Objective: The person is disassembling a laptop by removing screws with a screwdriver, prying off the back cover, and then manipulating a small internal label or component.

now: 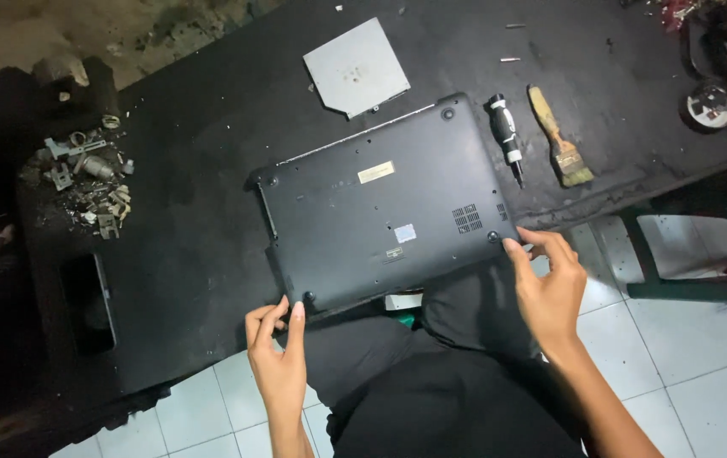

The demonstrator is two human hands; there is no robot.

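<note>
A black laptop (pixel 385 216) lies upside down on a dark workbench (pixel 202 212), its near edge jutting past the bench's front over the person's lap. The person's left hand (pixel 277 356) pinches the near left corner, fingers curled around the edge beside a rubber foot; the right hand (pixel 546 284) grips the near right corner, thumb and fingertips closed on the casing. Both hands hold the machine; neither is spread flat.

With so much of the base hanging off the bench, the laptop looks liable to tip or slide toward the tiled floor (pixel 694 382) if either grip loosens. Prying at the corners with bare fingers could also crack the plastic shell or snap hidden clips, should any screws remain in place; the picture does not show whether they do.

Behind the laptop rests a flat grey optical drive (pixel 355 68). To the right lie a black screwdriver (pixel 506 136) and a wooden-handled paintbrush (pixel 560 140), close enough to be knocked if the laptop swings. A heap of small metal parts (pixel 88 178) sits well apart at the far left, and loose screws (pixel 509 59) lie scattered on the dark surface, easy to lose.
</note>
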